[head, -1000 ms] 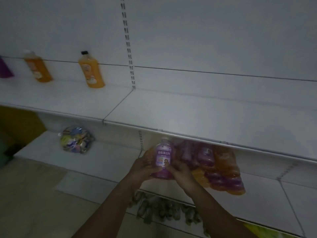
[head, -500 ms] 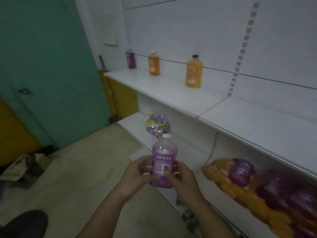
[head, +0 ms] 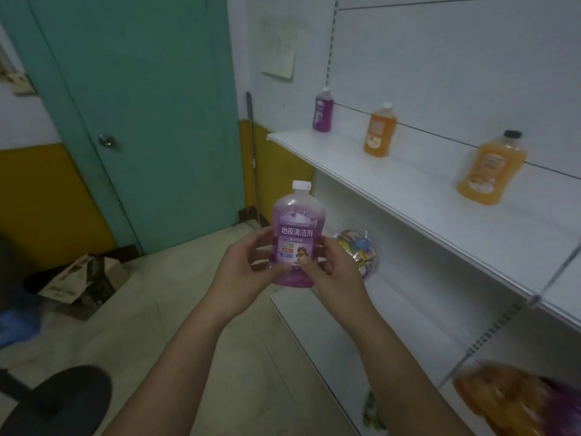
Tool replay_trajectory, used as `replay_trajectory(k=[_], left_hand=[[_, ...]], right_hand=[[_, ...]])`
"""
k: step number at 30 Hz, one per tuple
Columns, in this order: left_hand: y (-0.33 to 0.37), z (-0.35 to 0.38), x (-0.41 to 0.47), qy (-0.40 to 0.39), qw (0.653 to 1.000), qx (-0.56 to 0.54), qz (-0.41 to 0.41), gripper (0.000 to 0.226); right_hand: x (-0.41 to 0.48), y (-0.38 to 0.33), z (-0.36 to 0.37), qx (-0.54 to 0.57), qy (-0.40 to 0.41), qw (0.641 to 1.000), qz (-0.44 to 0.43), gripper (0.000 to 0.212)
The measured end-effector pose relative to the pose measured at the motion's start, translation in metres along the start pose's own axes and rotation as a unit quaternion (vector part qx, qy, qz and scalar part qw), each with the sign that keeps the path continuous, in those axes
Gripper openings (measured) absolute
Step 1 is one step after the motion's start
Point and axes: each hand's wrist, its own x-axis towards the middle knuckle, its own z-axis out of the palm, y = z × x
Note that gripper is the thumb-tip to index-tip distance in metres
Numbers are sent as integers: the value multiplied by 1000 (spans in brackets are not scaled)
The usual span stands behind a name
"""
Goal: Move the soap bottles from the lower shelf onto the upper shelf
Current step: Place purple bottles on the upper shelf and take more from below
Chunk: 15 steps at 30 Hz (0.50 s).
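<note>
Purple soap bottle [head: 297,234] is gripped upright by left hand [head: 245,272] and right hand [head: 338,280], fingers [head: 257,240] curled round it (low down); toppling is risked at the upper shelf [head: 408,196] front edge.

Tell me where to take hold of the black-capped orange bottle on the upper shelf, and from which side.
Grip the black-capped orange bottle round its body, below the shoulder, coming from the open front of the upper shelf. It stands upright by the back panel, with both flanks free.
</note>
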Motion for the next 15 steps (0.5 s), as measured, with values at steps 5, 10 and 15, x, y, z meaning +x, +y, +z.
replay_trajectory(k=[5, 10, 15], left_hand=[[-6, -43, 63, 10, 997, 63, 34, 63], [-23, -60, 138, 9, 992, 99, 72, 59], [-53, -53, 220, 20, 990, 108, 93, 65]], right_hand=[[68, -11, 37, 7, 4, 1000, -18, 36], [144, -5, 47, -17, 14, 999, -34, 36], [224, 11, 40, -20, 35, 998, -39, 35]])
